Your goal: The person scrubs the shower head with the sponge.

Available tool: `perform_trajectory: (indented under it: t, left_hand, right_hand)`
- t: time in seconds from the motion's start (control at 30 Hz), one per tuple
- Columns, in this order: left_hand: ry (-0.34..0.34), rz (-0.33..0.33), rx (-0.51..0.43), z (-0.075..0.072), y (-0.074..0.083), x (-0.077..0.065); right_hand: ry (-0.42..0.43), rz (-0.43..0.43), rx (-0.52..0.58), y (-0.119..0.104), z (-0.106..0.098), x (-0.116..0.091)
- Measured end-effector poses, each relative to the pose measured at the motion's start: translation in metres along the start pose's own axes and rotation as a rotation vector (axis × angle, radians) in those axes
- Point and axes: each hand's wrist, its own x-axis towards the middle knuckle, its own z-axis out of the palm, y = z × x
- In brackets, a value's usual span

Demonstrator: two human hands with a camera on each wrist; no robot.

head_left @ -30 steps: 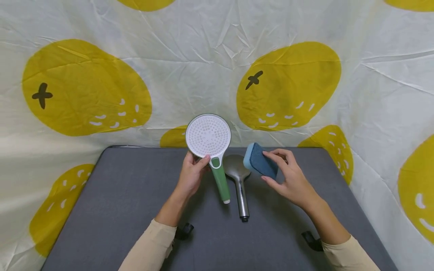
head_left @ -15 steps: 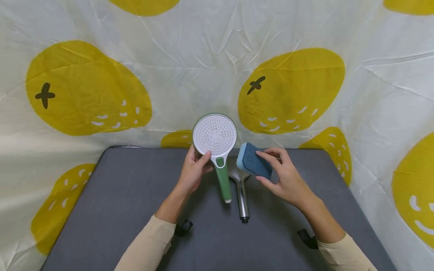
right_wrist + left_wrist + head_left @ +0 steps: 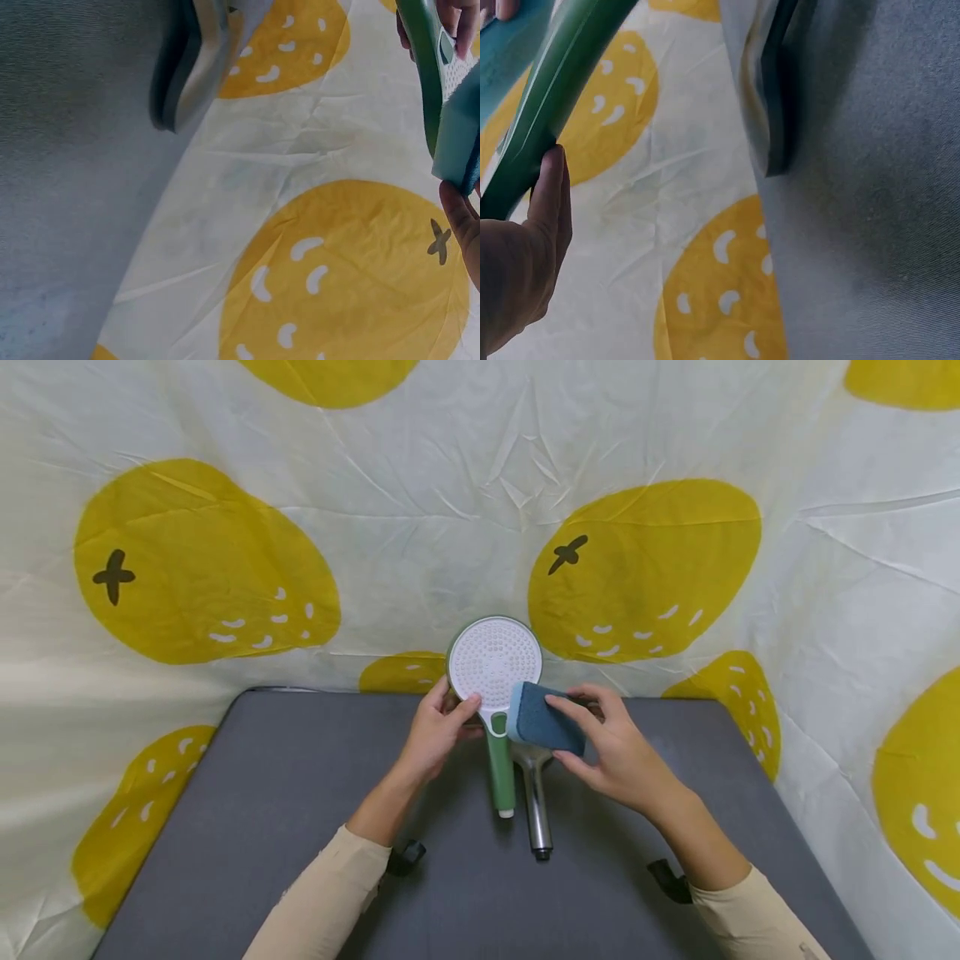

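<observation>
My left hand (image 3: 431,735) grips a green-and-white hand shower (image 3: 491,660) at its neck, thumb in front, with the round nozzle face turned toward the head camera. Its green handle (image 3: 566,75) slants across the left wrist view. Between thumb and fingers, my right hand (image 3: 622,756) pinches a two-tone blue sponge (image 3: 547,718). The sponge's light edge overlaps the lower right of the nozzle face, and in the right wrist view the sponge (image 3: 457,135) is right at that face. Behind lies a silver hand shower (image 3: 538,810), its head mostly hidden by the sponge.
A dark grey table (image 3: 300,793) lies under both hands. Beyond its far edge hangs a white curtain (image 3: 420,560) printed with yellow fruit shapes. Black pieces (image 3: 670,881) sit at both wrists.
The green-and-white shower has moved right in my left hand. My right hand has brought the sponge left, from beside the shower to overlapping its face. The silver shower stays in place.
</observation>
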Motion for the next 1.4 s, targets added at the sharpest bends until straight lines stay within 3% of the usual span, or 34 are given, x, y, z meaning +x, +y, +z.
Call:
perform_trajectory:
  t: [0.4, 0.8, 1.03, 1.4]
  left_hand:
    - [-0.026, -0.010, -0.010, 0.003, 0.009, 0.001]
    - [-0.057, 0.032, -0.012, 0.006, 0.012, 0.001]
    - [-0.025, 0.051, 0.008, 0.006, 0.015, 0.003]
    - [0.048, 0.056, 0.056, 0.004, 0.024, 0.008]
  right_hand:
    - [-0.075, -0.087, -0.088, -0.006, 0.004, 0.015]
    - [-0.181, -0.057, -0.070, -0.008, 0.004, 0.019]
    - [-0.224, -0.089, -0.033, -0.009, 0.002, 0.016]
    - [-0.333, -0.141, 0.040, -0.024, 0.003, -0.004]
